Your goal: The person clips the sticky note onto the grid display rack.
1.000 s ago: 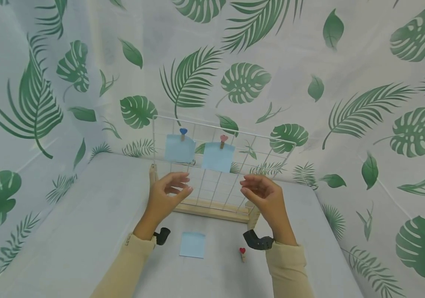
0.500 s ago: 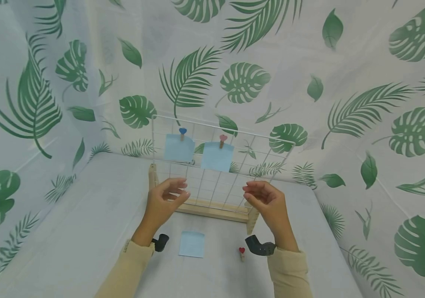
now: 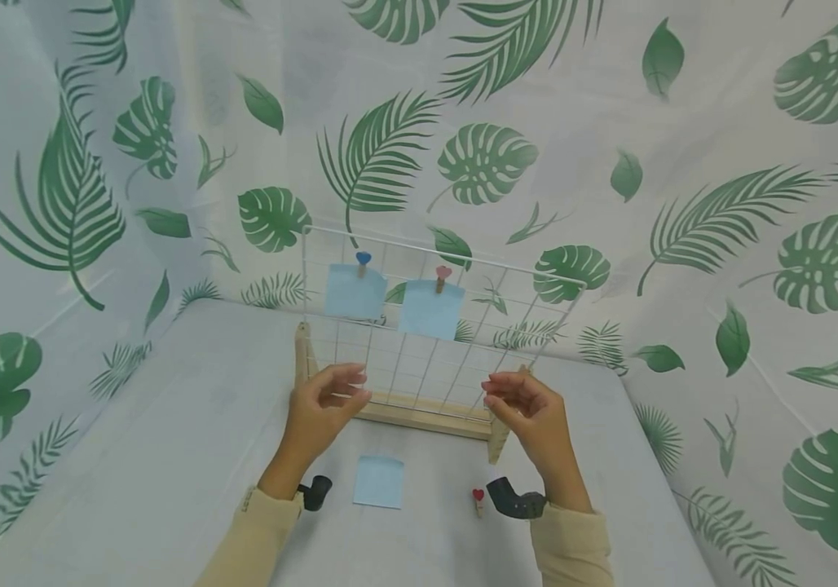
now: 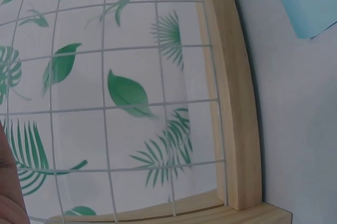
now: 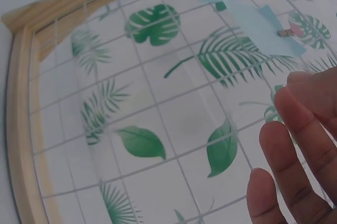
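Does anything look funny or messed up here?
Nothing looks spilled or broken. One blue note and a red-heart clip lie apart on the table, a little odd because the other two notes are clipped to the rack.

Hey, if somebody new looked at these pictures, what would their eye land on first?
Probably the big green leaves printed across the white backdrop in the head view. Next might come two light-blue notes side by side on the white wire grid, under a blue-heart clip and a pink-heart clip. Below them, the left hand and right hand hover apart.
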{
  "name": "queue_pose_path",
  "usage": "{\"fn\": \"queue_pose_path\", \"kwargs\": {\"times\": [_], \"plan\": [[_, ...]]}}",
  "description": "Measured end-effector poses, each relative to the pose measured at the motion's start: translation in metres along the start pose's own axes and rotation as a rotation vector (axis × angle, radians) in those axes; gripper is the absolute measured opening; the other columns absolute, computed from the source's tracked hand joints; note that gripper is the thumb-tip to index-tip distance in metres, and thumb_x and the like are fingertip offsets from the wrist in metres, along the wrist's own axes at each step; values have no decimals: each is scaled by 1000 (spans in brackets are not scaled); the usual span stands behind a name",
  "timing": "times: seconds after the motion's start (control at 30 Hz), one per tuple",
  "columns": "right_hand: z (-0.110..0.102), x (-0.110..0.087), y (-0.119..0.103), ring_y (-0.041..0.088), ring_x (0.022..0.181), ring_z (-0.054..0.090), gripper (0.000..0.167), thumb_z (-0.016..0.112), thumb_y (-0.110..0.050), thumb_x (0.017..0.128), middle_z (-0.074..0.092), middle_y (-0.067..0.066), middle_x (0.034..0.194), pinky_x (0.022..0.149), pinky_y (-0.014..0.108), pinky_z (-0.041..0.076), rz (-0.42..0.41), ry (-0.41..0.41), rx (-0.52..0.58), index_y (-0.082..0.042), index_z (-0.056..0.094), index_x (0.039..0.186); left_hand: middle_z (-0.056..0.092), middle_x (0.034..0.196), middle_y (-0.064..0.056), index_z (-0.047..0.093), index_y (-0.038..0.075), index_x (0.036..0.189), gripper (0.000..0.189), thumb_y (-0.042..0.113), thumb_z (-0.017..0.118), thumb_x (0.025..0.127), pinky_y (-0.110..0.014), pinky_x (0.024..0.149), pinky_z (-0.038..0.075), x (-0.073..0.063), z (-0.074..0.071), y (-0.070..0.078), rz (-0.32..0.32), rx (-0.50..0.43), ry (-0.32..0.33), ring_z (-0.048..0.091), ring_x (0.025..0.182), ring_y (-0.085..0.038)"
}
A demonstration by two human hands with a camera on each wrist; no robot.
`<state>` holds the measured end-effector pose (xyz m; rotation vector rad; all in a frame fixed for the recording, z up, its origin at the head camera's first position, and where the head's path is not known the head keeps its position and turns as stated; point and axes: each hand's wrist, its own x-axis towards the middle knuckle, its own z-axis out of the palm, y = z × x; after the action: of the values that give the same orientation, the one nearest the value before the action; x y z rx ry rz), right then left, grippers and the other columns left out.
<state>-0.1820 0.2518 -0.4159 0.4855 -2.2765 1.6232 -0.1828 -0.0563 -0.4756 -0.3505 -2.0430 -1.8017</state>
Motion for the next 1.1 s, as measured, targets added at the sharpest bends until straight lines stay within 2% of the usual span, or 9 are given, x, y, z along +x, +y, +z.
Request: {"fn": "queue_pose_path", "kwargs": {"times": [0.23, 0.43, 0.6, 0.7, 0.83, 1.1], "plan": [[0, -8, 3, 4, 95, 70, 21, 77, 8, 95, 79, 13, 107, 85, 17, 58, 32, 0, -30, 7, 74, 115, 79, 113, -10, 76, 5, 125, 32, 7, 84, 94, -25, 81, 60, -9, 2, -6, -33, -1, 7, 73, 96, -16], [1, -14, 6, 5, 94, 70, 19, 77, 6, 96, 79, 14, 106, 84, 18, 57, 31, 19, -39, 4, 75, 115, 79, 113, -13, 75, 3, 124, 31, 4, 83, 94, -25, 80, 62, -17, 2, -11, -10, -7, -2, 73, 95, -13], [-1, -19, 11, 4, 93, 70, 20, 77, 9, 95, 80, 5, 104, 82, 17, 56, 21, 32, -19, 5, 75, 114, 79, 114, -14, 76, 4, 123, 30, 1, 82, 94, -25, 80, 63, -21, 2, -14, -2, -6, -1, 73, 94, -13], [-2, -22, 14, 4, 94, 70, 20, 76, 10, 94, 80, -3, 104, 82, 17, 56, 22, 30, -4, 7, 74, 114, 79, 115, -14, 76, 5, 124, 31, 2, 83, 94, -24, 80, 62, -24, 2, -15, -32, -6, 0, 73, 95, -12], [-2, -25, 18, 3, 94, 70, 21, 77, 10, 94, 79, -6, 104, 82, 16, 56, 42, 29, -3, 8, 74, 114, 79, 116, -14, 76, 7, 125, 31, 6, 84, 94, -24, 80, 61, -28, 3, -17, -73, -7, 5, 72, 96, -12], [-1, -31, 23, 3, 94, 69, 20, 77, 9, 94, 81, -2, 104, 82, 17, 55, 66, 48, -25, 8, 73, 114, 79, 115, -14, 76, 6, 124, 33, 4, 85, 92, -23, 79, 60, -36, 6, -24, -98, -10, 24, 72, 95, -8]]}}
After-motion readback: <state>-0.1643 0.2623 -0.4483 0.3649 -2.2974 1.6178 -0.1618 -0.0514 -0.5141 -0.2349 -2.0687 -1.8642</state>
